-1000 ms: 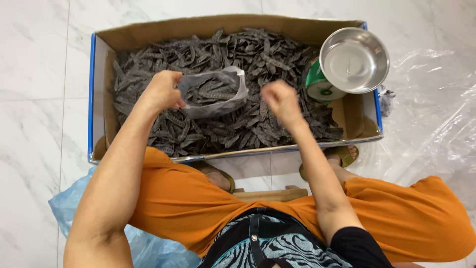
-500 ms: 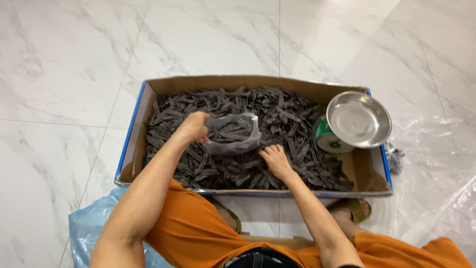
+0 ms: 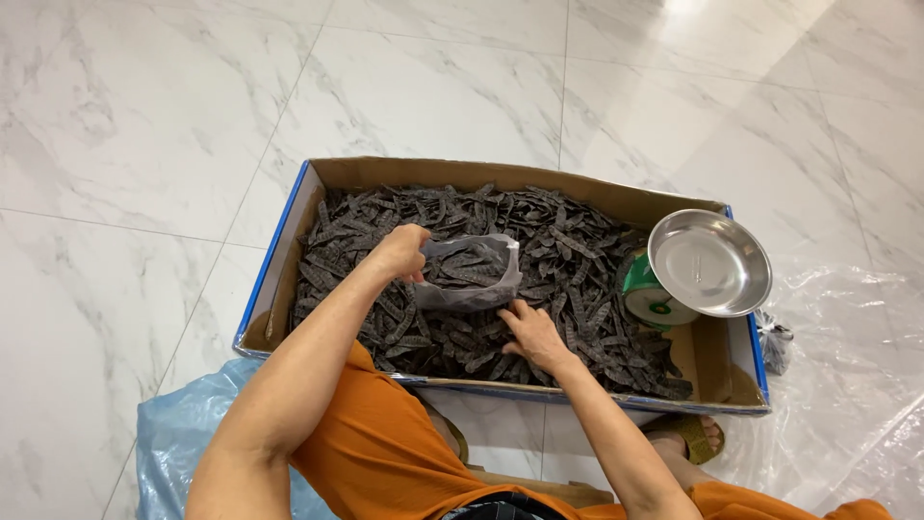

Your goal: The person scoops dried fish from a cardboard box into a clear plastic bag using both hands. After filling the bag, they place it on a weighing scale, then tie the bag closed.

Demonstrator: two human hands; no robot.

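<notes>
A wide cardboard box [image 3: 289, 260] with blue outer sides lies on the floor, filled with several dark dried pods [image 3: 568, 241]. My left hand [image 3: 399, 252] grips the rim of a clear plastic bag [image 3: 472, 274] that lies open on the pile and holds some pods. My right hand [image 3: 532, 334] rests palm down on the pods just below the bag, fingers spread into the pile; whether it grasps any pods is hidden.
A green kitchen scale [image 3: 647, 297] with a round steel pan [image 3: 709, 263] stands in the box's right end. Clear plastic sheeting [image 3: 847, 366] covers the floor at right, a blue plastic bag [image 3: 183, 433] lies at lower left. White marble tiles surround the box.
The camera view has pulled back and shifted. My right hand has dropped from beside the bag down onto the pods near the front wall. The left hand still holds the bag.
</notes>
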